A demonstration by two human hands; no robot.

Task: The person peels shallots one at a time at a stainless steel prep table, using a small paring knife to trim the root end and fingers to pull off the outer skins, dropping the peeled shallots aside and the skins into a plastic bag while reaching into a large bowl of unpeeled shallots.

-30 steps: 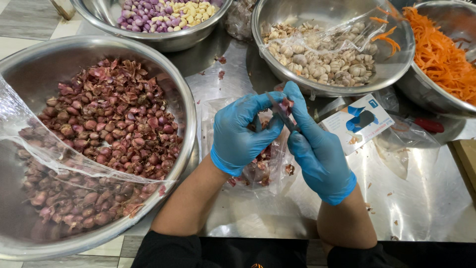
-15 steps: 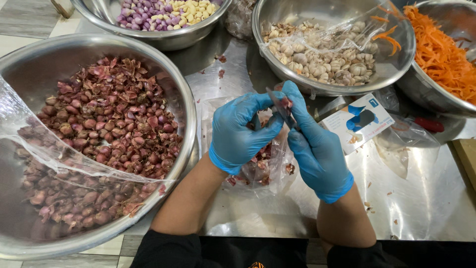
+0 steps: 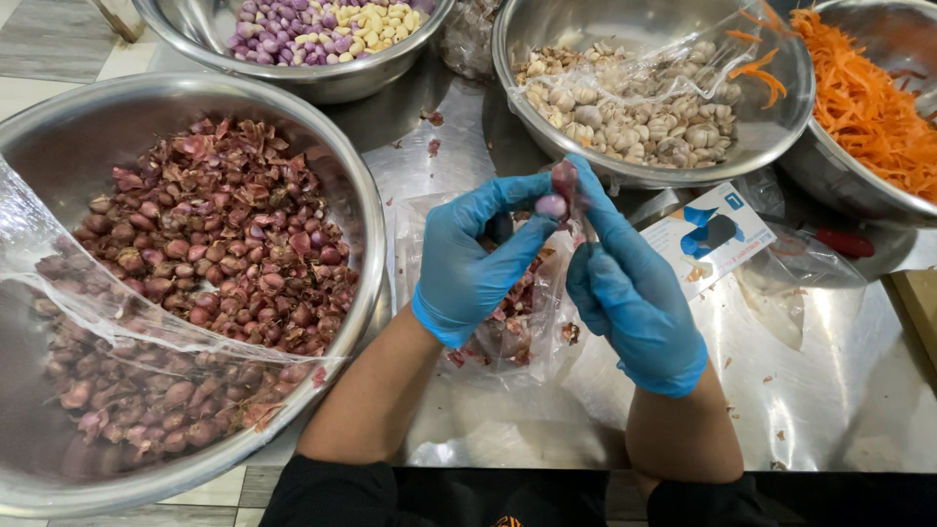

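At frame centre a small shallot (image 3: 552, 205) is pinched by the left hand (image 3: 478, 259) while skin is pulled by the right hand (image 3: 625, 293), above a scrap bag (image 3: 517, 322) so peelings are caught.

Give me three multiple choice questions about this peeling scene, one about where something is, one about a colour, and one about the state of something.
1. Where does the bowl of shredded carrot stand?
A. top right
B. bottom left
C. centre

2. What colour are the gloves on the left hand and right hand?
A. yellow
B. blue
C. black

3. How is the small shallot between the hands?
A. lying in a bowl
B. dropped on the floor
C. held at the fingertips, partly peeled

Answers: 1 A, the orange shreds fill the bowl at the upper right edge. 2 B, both gloves are plainly blue. 3 C, the fingertips pinch it, pale flesh showing beside dark skin.
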